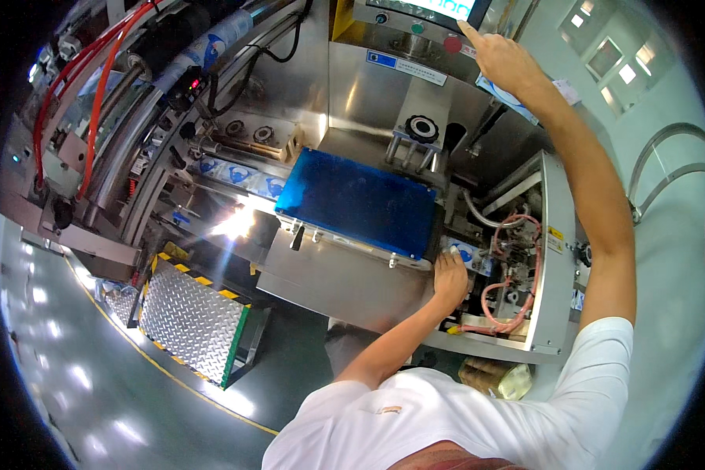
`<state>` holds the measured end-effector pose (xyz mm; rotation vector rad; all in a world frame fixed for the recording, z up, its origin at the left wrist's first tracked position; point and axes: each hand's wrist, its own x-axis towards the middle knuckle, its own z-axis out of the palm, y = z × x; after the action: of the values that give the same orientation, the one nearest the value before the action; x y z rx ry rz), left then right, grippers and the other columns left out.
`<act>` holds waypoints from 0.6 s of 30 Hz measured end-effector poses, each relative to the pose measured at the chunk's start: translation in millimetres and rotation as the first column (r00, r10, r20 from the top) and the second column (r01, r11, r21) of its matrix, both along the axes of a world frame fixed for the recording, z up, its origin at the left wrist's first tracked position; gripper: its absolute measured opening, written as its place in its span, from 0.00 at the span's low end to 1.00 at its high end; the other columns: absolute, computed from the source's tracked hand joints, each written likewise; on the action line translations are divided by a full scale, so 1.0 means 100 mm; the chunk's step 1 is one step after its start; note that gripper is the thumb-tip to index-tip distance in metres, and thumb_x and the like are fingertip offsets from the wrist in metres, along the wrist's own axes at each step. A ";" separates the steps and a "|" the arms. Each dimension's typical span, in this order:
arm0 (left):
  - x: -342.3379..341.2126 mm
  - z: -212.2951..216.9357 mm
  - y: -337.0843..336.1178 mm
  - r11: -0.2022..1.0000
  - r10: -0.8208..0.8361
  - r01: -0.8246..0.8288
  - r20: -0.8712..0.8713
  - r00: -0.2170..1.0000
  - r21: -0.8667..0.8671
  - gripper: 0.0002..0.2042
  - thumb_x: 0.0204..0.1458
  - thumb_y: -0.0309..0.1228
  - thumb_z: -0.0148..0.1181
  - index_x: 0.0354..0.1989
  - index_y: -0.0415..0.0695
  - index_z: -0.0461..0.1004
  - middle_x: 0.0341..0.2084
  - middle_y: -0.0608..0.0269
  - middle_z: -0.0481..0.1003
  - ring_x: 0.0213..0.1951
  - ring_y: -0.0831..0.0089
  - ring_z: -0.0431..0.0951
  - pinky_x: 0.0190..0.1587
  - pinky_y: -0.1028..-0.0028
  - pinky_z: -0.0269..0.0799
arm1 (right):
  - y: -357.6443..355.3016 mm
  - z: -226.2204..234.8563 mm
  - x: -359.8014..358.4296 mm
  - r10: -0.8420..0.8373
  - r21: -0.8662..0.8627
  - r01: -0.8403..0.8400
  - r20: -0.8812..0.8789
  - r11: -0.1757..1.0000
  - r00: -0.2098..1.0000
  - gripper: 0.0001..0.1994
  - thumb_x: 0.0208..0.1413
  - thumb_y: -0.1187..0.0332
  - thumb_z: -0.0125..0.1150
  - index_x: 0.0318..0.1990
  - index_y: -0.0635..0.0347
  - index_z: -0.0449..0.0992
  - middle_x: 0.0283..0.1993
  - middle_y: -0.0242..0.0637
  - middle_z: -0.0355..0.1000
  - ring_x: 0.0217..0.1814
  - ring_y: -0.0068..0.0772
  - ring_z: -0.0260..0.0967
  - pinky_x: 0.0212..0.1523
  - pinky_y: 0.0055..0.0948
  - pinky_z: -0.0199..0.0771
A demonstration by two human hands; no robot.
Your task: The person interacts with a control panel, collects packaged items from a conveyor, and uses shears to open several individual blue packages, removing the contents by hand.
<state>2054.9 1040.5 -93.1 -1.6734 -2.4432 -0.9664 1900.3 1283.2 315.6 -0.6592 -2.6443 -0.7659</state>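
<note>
My right hand is raised at the upper right, its index finger stretched toward the lower right corner of a lit screen and its other fingers curled loosely. Just below that fingertip sits a red button. My left hand rests at the right end of a blue cover, fingers stretched out beside a strip of blue-and-white printed film. Its fingertips are small and partly blurred against the film. More of the printed film enters the machine left of the cover.
An open machine bay with pink hoses stands right of my left hand. A black knob rises behind the cover. At the left are rollers, red hoses and a metal step with yellow-black edging. A bright light glares nearby.
</note>
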 end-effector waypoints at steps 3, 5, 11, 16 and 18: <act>0.01 0.23 -0.12 0.997 -0.076 0.077 0.052 0.996 -0.008 0.27 0.53 0.28 0.58 0.58 0.21 0.66 0.57 0.27 0.70 0.61 0.37 0.71 0.69 0.50 0.60 | 0.08 -0.03 0.10 -0.033 0.005 0.033 -0.011 0.999 0.999 0.29 0.64 0.72 0.51 0.74 0.48 0.62 0.43 0.58 0.79 0.44 0.60 0.81 0.46 0.57 0.82; -0.02 0.26 -0.16 0.994 -0.093 0.097 0.087 0.992 -0.040 0.27 0.53 0.28 0.57 0.58 0.20 0.66 0.58 0.24 0.69 0.63 0.35 0.69 0.71 0.49 0.57 | 0.14 -0.05 0.11 0.004 0.026 -0.003 -0.043 1.000 0.999 0.29 0.63 0.72 0.52 0.73 0.47 0.63 0.43 0.57 0.79 0.44 0.60 0.81 0.45 0.57 0.82; -0.04 0.20 -0.15 0.993 -0.100 0.102 0.038 0.994 -0.051 0.27 0.51 0.27 0.59 0.57 0.20 0.65 0.58 0.24 0.68 0.66 0.33 0.65 0.74 0.47 0.51 | 0.30 -0.13 -0.09 -0.004 0.101 0.004 -0.001 0.995 1.000 0.33 0.65 0.72 0.50 0.77 0.39 0.54 0.44 0.56 0.79 0.45 0.57 0.82 0.46 0.55 0.83; -0.11 0.33 -0.29 0.976 -0.219 0.220 0.100 0.971 0.004 0.28 0.52 0.26 0.59 0.60 0.21 0.63 0.61 0.26 0.66 0.68 0.35 0.63 0.73 0.47 0.52 | 0.37 -0.10 -0.36 -0.093 0.120 0.089 0.032 0.989 0.995 0.35 0.67 0.72 0.49 0.79 0.38 0.50 0.43 0.54 0.80 0.44 0.56 0.82 0.45 0.52 0.85; -0.22 0.58 -0.56 0.949 -0.308 0.314 0.148 0.940 -0.017 0.34 0.49 0.26 0.62 0.63 0.21 0.59 0.62 0.27 0.65 0.67 0.35 0.63 0.72 0.48 0.54 | 0.38 -0.11 -0.42 -0.125 0.133 0.117 0.049 0.984 0.991 0.35 0.67 0.72 0.49 0.79 0.38 0.49 0.43 0.53 0.81 0.44 0.55 0.83 0.44 0.51 0.85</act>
<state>2032.9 984.4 -34.8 -2.1226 -2.3385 -1.1118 1858.7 1320.8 304.9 -0.7783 -2.5967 -0.9961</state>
